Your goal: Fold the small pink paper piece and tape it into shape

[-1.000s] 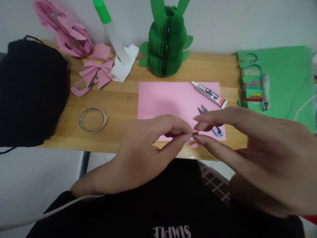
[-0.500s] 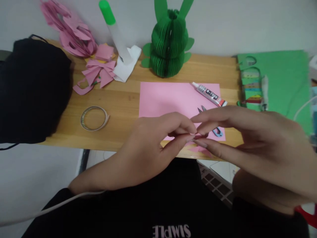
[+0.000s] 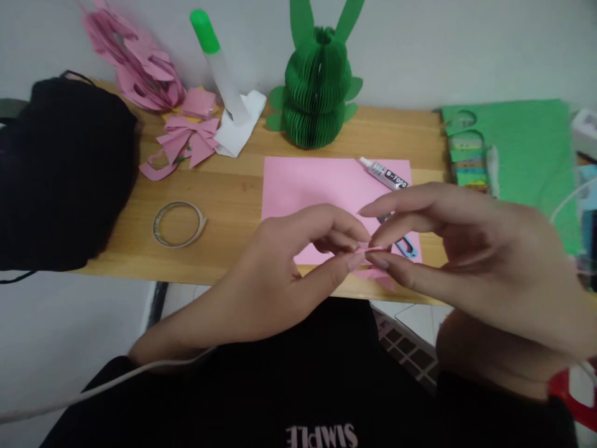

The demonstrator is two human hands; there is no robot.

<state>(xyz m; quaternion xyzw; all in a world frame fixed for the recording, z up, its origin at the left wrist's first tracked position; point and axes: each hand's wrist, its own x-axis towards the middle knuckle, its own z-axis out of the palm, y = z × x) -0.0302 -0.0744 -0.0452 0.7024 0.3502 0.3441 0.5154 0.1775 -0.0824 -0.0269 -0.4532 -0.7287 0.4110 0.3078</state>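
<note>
My left hand (image 3: pixel 289 267) and my right hand (image 3: pixel 471 255) meet above the table's front edge, thumbs and fingertips pinched on a small strip of pink paper (image 3: pixel 372 250). Most of that piece is hidden by the fingers. Just below the fingertips lie pink paper scraps (image 3: pixel 380 277) near the edge. Behind my hands a flat pink sheet (image 3: pixel 308 183) rests on the table, carrying a B-7000 glue tube (image 3: pixel 385 174) and blue-handled scissors (image 3: pixel 407 247), which my right hand partly covers.
A green honeycomb-paper rabbit (image 3: pixel 317 93) stands at the back. To its left are a green-capped glue stick (image 3: pixel 219 68), a pink paper bow (image 3: pixel 190 134) and pink cuttings (image 3: pixel 135 62). A tape roll (image 3: pixel 178 224), black bag (image 3: pixel 69 180) and green sheets (image 3: pixel 527 149) lie around the table (image 3: pixel 224 193).
The right hand's fingers have lifted and spread slightly, and more of the pink strip shows between the fingertips. Both hands still pinch it. The view has shifted a little.
</note>
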